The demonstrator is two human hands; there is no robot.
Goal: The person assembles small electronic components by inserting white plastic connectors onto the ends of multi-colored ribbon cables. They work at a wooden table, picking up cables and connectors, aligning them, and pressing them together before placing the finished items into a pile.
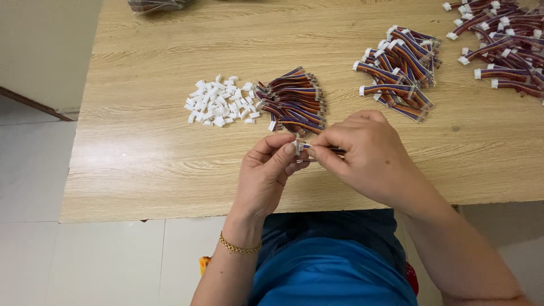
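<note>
My left hand (265,173) pinches a small white plastic connector (300,147) between thumb and forefinger. My right hand (362,153) grips a short bundle of multicoloured wires (327,150) whose end meets that connector. Both hands hover over the front part of the wooden table (147,164). Just beyond them lie a heap of loose white connectors (220,102) and a pile of wire bundles (294,102) with bare ends.
Two piles of wire bundles fitted with white connectors lie at the back right (399,71) and in the far right corner (501,45). A clear bag (156,5) sits at the far edge. White floor tiles (34,187) show left of the table.
</note>
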